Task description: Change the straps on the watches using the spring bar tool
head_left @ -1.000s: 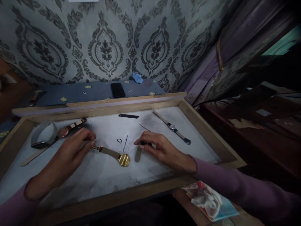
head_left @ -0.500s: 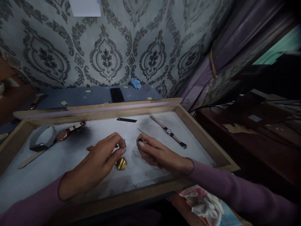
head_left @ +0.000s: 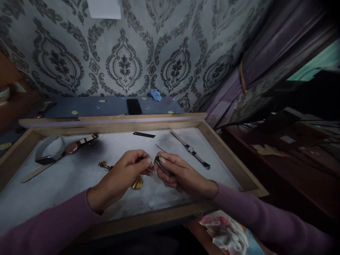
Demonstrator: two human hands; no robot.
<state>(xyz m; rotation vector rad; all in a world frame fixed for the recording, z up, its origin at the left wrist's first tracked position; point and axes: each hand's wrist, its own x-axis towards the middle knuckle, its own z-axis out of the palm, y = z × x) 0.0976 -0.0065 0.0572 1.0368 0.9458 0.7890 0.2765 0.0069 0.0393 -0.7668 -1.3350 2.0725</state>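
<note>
My right hand (head_left: 183, 173) is closed around a small dark, flat object (head_left: 162, 165), its thumb pressed along the top; I cannot make out its kind. Thumb and fingers pinched together, my left hand (head_left: 127, 171) meets the right fingertips beside that object. Whatever the left pinch holds is too small to name. Beneath the left hand lies a shiny gold piece (head_left: 137, 183), partly covered. A gold chain-like band (head_left: 104, 164) comes out from behind the same hand. Just beyond the right hand rests a thin pointed metal tool (head_left: 160, 147).
The shallow wooden tray (head_left: 233, 164) has a pale bottom. In it lie a black blade strip (head_left: 144, 134), a small strap watch (head_left: 190, 149), a brown-faced watch (head_left: 72, 147) and a grey-banded smartwatch (head_left: 50, 152). Behind it are a black phone (head_left: 134, 106) and blue crumpled stuff (head_left: 156, 95).
My left hand has moved right, up to the right hand's fingertips, from above the gold piece. More of the gold band shows. The right hand has turned slightly, exposing more of the dark object.
</note>
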